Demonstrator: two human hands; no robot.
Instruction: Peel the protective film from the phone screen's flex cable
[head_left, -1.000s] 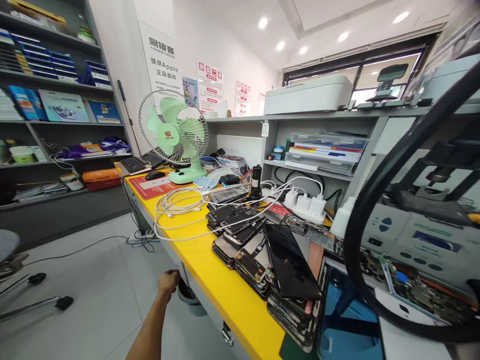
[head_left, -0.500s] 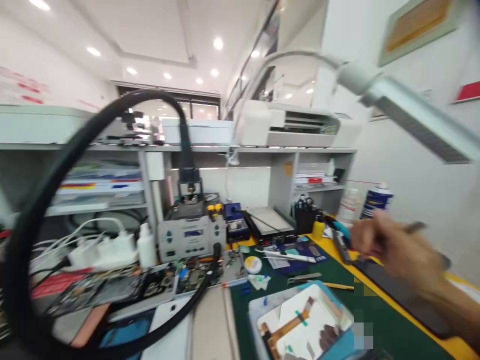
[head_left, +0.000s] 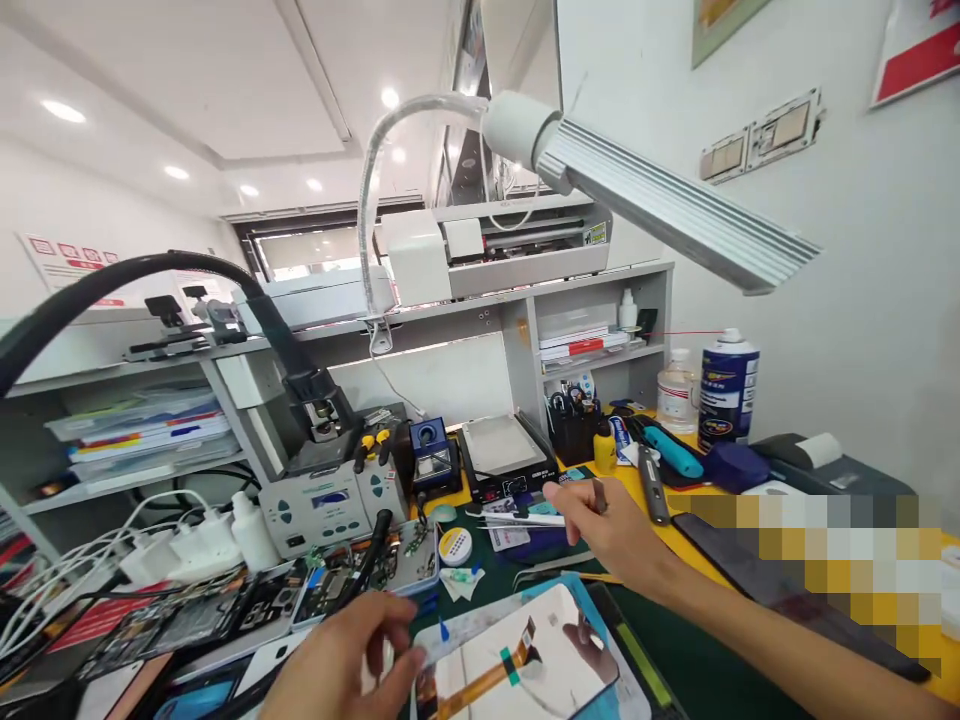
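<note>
Pinching the phone screen panel [head_left: 517,655] at its left edge, the left hand [head_left: 341,665] should steady it flat on the green mat [head_left: 697,665] (flex cable facing up) while the right hand [head_left: 611,525], fingers closed on small tweezers [head_left: 598,494], reaches over it.

Left hand [head_left: 341,660] near, low centre-left, palm down, fingers curled, thumb and fingertips pinched together. Right hand [head_left: 611,525] farther, forearm entering from lower right, fingers loosely bent, pointing left.
</note>
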